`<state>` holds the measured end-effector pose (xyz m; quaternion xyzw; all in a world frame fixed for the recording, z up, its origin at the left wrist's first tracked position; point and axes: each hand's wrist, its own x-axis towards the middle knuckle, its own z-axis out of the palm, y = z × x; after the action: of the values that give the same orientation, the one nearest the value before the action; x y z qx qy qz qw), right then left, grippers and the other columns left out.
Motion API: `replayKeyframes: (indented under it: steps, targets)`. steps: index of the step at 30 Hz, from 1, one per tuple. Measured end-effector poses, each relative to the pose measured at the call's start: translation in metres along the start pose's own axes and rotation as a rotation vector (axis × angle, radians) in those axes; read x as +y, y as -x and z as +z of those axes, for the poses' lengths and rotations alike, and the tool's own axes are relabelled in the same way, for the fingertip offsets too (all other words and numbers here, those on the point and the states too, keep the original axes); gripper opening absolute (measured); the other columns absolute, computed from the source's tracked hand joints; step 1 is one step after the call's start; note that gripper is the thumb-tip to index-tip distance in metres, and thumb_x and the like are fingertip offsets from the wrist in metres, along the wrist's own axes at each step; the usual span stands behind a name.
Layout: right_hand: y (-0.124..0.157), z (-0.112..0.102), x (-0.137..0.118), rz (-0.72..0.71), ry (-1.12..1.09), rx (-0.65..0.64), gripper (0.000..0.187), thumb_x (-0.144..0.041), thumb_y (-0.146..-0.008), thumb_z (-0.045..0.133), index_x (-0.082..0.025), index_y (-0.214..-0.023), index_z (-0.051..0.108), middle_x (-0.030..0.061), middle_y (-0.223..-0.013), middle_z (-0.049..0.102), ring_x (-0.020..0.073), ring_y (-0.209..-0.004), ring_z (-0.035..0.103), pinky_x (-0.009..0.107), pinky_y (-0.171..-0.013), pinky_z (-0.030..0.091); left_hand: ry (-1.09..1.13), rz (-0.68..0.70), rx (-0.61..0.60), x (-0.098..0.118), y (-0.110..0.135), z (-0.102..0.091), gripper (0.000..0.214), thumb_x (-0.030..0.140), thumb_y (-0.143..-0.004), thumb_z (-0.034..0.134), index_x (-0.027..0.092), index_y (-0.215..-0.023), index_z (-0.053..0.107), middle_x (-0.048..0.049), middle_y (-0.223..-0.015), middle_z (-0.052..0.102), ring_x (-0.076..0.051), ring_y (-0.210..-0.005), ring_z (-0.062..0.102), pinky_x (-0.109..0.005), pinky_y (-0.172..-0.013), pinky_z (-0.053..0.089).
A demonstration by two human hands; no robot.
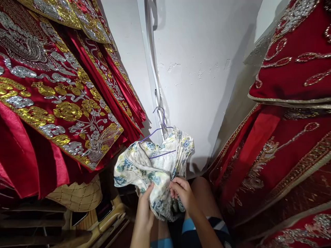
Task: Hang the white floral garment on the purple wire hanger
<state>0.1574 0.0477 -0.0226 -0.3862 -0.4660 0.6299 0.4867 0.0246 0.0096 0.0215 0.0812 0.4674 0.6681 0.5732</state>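
Garment (157, 182) is gripped by left hand (146, 206) and pinched by right hand (183, 193), apparently being adjusted; steadying is needed next.

Left side: red garment (68, 112) w/ silver and gold sequin flowers, shiny red pleats (23, 151) beside and below it; right side: darker red garments (292, 79) w/ beaded trim, loops; behind, pale wall (191, 38) w/ scuffed, chipped patches, light vertical strip (147, 38); lower left, tan quilted item (77, 198) near yellowish wooden frame (115, 208), dark flat object (104, 208) just beside, identity unclear
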Motion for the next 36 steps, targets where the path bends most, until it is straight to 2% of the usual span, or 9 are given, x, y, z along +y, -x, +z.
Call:
replayKeyframes:
  steps: [2, 4, 10, 13, 16, 19, 23, 28, 36]
  targets:
    - [0.002, 0.000, -0.003, -0.002, -0.011, 0.020, 0.028, -0.043, -0.074, 0.065, -0.018, -0.062, 0.061, -0.0015, -0.047, 0.054, 0.0115, -0.045, 0.046, 0.025, -0.046, 0.033, 0.091, 0.010, 0.172, 0.005, -0.004, -0.001, 0.034, 0.021, -0.081, 0.066, 0.013, -0.115, 0.066, -0.0118, -0.100, 0.074, -0.028, -0.105, 0.069, -0.038, -0.089, 0.055]
    - [0.004, -0.001, -0.005, 0.010, -0.012, 0.022, 0.028, -0.043, -0.073, 0.066, -0.018, -0.061, 0.063, -0.0015, -0.046, 0.054, 0.0112, -0.045, 0.044, 0.025, -0.046, 0.032, 0.132, 0.109, 0.302, 0.008, -0.008, -0.004, 0.027, 0.020, -0.083, 0.061, 0.017, -0.110, 0.066, -0.0090, -0.099, 0.073, -0.025, -0.106, 0.067, -0.036, -0.090, 0.054]
    - [0.009, 0.000, -0.009, 0.065, -0.020, 0.030, 0.029, -0.044, -0.071, 0.066, -0.018, -0.060, 0.063, -0.0010, -0.047, 0.054, 0.0120, -0.046, 0.047, 0.025, -0.047, 0.031, -0.016, 0.661, 0.421, -0.013, -0.016, -0.017, 0.032, 0.022, -0.071, 0.073, 0.023, -0.100, 0.060, -0.0005, -0.107, 0.065, -0.021, -0.119, 0.056, -0.033, -0.105, 0.042]
    - [0.010, 0.000, -0.009, 0.079, -0.015, 0.020, 0.029, -0.044, -0.071, 0.067, -0.018, -0.059, 0.063, -0.0011, -0.047, 0.054, 0.0119, -0.046, 0.046, 0.025, -0.047, 0.030, -0.167, 0.767, 0.298, -0.033, -0.016, -0.020, 0.025, 0.030, -0.072, 0.072, 0.022, -0.093, 0.061, -0.0024, -0.108, 0.063, -0.025, -0.121, 0.054, -0.034, -0.103, 0.041]
    - [0.010, 0.004, -0.009, 0.099, -0.040, 0.010, 0.029, -0.044, -0.070, 0.068, -0.018, -0.059, 0.063, -0.0013, -0.046, 0.053, 0.0114, -0.046, 0.045, 0.025, -0.047, 0.030, -0.337, 0.645, 0.134, -0.050, -0.016, -0.021, 0.024, 0.033, -0.072, 0.072, 0.020, -0.090, 0.063, -0.0050, -0.102, 0.064, -0.026, -0.108, 0.058, -0.033, -0.092, 0.045]
    - [0.012, 0.010, -0.009, 0.133, -0.103, -0.038, 0.025, -0.040, -0.072, 0.067, -0.017, -0.062, 0.065, -0.0014, -0.048, 0.054, 0.0108, -0.046, 0.046, 0.024, -0.048, 0.030, -0.472, 0.570, 0.038, -0.060, -0.015, -0.022, 0.028, 0.031, -0.068, 0.073, 0.019, -0.092, 0.065, -0.0061, -0.099, 0.065, -0.024, -0.097, 0.059, -0.032, -0.086, 0.045]
    - [0.013, 0.016, -0.010, 0.116, -0.093, -0.083, 0.023, -0.036, -0.075, 0.066, -0.015, -0.065, 0.068, -0.0014, -0.050, 0.055, 0.0093, -0.046, 0.043, 0.024, -0.049, 0.029, -0.559, 0.564, -0.027, -0.062, -0.012, -0.021, 0.029, 0.030, -0.069, 0.073, 0.020, -0.095, 0.064, -0.0054, -0.093, 0.064, -0.023, -0.090, 0.059, -0.030, -0.081, 0.046]
    - [0.012, 0.014, -0.011, 0.141, -0.030, -0.118, 0.028, -0.042, -0.075, 0.067, -0.015, -0.067, 0.070, -0.0014, -0.047, 0.055, 0.0087, -0.043, 0.040, 0.024, -0.046, 0.024, -0.647, 0.585, -0.122, -0.060, -0.012, -0.023, 0.017, 0.034, -0.082, 0.066, 0.018, -0.088, 0.065, -0.0030, -0.078, 0.062, -0.021, -0.077, 0.058, -0.028, -0.074, 0.045]
    - [0.012, 0.009, -0.020, 0.175, -0.062, -0.014, 0.026, -0.040, -0.074, 0.068, -0.016, -0.063, 0.068, -0.0020, -0.045, 0.050, 0.0082, -0.042, 0.033, 0.025, -0.045, 0.019, -0.718, 0.621, -0.253, -0.055, -0.011, -0.020, 0.026, 0.040, -0.085, 0.065, 0.020, -0.069, 0.064, -0.0044, -0.071, 0.061, -0.021, -0.073, 0.056, -0.026, -0.070, 0.042]
